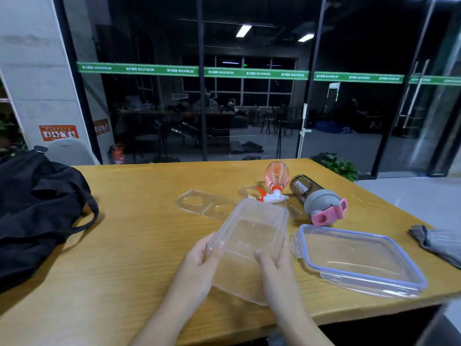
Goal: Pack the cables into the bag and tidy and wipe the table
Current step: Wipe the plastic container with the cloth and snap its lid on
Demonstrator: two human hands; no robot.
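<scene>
Both hands grip a clear plastic food container (249,236) just above the wooden table (139,236): the left hand (202,253) wraps its near left edge, and the right hand (272,258) clasps its near right side, thumb inside. This looks like the tidying step; next, probably, matching it to the blue-rimmed lid (356,258) lying just right. The black bag (37,211) sits far left; no cables show.
</scene>
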